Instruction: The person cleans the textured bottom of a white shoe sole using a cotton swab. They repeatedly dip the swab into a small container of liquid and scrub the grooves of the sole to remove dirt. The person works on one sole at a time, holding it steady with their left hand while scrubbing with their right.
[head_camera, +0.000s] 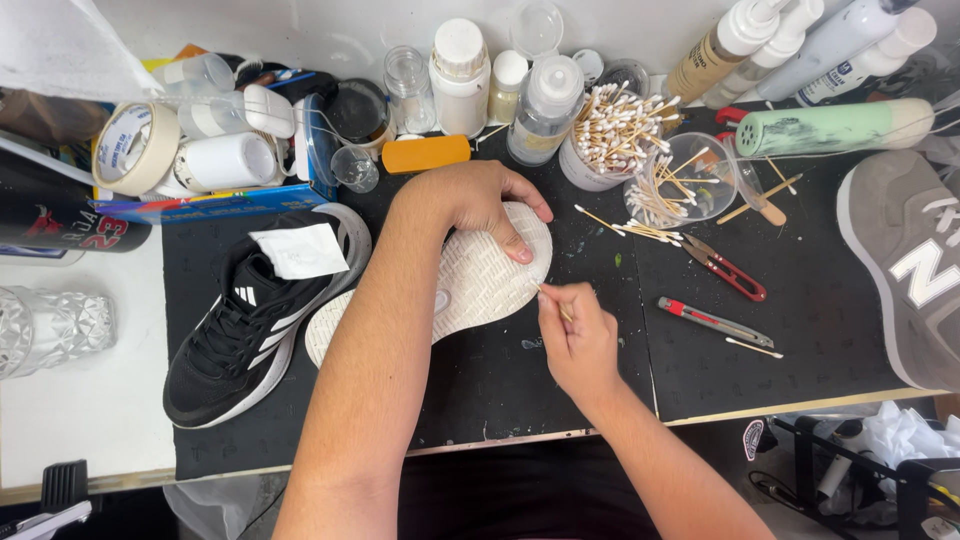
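Currently on black mat (520, 390): upturned shoe (470, 285) centre, white sole up, beside black sneaker (250, 325). Left hand (480, 205) clamps its toe. Right hand (578, 345) pinches swab (556, 303) at the sole's edge.

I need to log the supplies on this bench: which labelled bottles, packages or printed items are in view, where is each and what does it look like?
Tape roll: far left, cream ring with printed core.
White bottles: back centre, upright, labelled.
Spray bottles: back right, leaning, beige and white.
Green tube: right, lying flat, pale green.
Blue box: left, flat, under white jars.
Black can: far left, lying, red print.
White slip: inside the black shoe.
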